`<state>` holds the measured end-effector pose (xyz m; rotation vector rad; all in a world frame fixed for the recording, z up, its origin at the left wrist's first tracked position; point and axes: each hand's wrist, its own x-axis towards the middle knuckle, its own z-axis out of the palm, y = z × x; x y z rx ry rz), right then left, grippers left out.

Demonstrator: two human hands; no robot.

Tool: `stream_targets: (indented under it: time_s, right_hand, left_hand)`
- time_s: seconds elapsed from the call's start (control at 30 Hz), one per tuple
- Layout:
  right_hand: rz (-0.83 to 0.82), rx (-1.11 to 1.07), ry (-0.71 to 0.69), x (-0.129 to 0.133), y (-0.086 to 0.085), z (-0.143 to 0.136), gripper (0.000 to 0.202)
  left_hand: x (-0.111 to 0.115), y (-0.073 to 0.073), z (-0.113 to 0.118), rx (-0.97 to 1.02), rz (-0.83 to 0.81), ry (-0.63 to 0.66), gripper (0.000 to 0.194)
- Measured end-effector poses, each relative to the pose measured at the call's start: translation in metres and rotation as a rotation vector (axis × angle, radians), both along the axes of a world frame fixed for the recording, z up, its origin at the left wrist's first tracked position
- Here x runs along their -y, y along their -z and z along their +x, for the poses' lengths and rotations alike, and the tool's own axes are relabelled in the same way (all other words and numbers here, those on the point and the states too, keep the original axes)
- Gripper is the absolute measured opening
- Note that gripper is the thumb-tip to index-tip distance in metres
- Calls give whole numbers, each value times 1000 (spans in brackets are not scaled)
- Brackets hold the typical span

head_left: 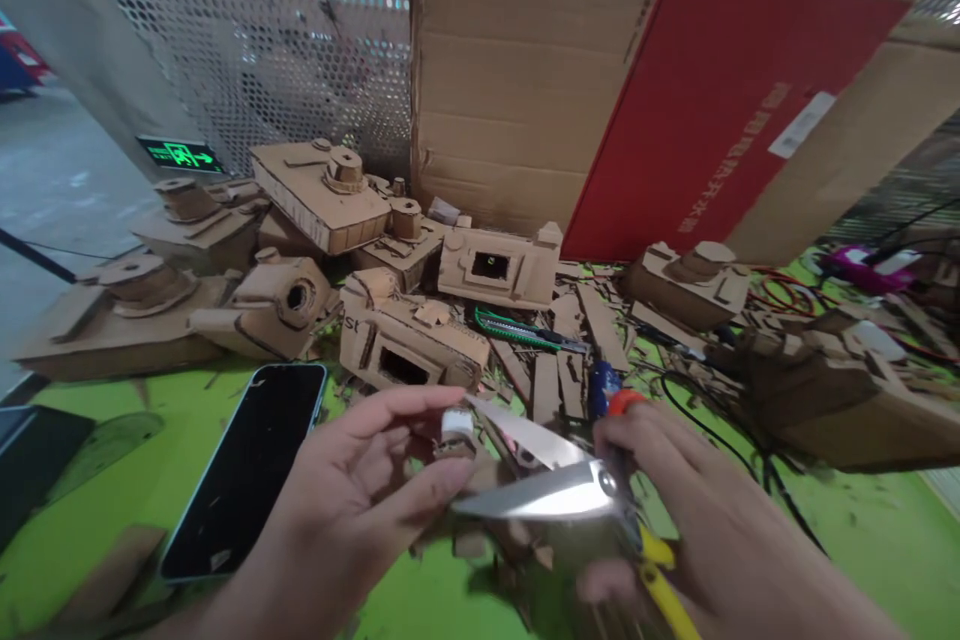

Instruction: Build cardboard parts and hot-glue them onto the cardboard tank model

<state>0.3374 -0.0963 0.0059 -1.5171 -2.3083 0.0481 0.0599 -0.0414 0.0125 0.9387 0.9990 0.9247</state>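
Note:
My left hand (375, 480) is curled with a small pale piece (456, 425) between its fingers and thumb; the piece looks like rolled cardboard, somewhat blurred. My right hand (697, 510) is closed round the handles of a pair of scissors (570, 485), which have yellow lower parts and an orange-red part near the index finger. The silver blades are spread apart and point left, on either side of the small piece's right side. Whether the blades touch it cannot be told. Just behind the hands sits a cardboard model (409, 340) with a rectangular opening.
A black-screened phone (251, 470) lies left on the green table (877, 530). Several cardboard models stand behind and at both sides. A green box cutter (517, 330) lies among cardboard scraps. Cables run at the right. A large cardboard sheet (525, 70) stands behind.

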Motion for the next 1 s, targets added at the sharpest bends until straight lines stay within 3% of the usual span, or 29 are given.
stream_targets:
  time_s: [0.07,0.2,0.5,0.63,0.9,1.0]
  right_hand:
    - [-57,19,9,1,-1,-2,42]
    - [-116,31,-7,1,2,-4,35]
    - [-5,18,-75,-3,3,-1,21]
    - [71,31,-98,-3,0,2,29]
    - [110,-30,-56,5,8,6,4]
    - [139,-95,23,5,10,7,13]
  left_hand:
    - [0,-1,0,-47,29,-38,36]
    - [0,-1,-1,-197,159,-56,40]
    - [-1,1,-5,-386,314,-54,45]
    - [-4,3,-5,-447,381,-80,45]
    - [-5,-4,-3,-390,283,18,33]
    - [-4,-4,-6,-374,307,18,26]
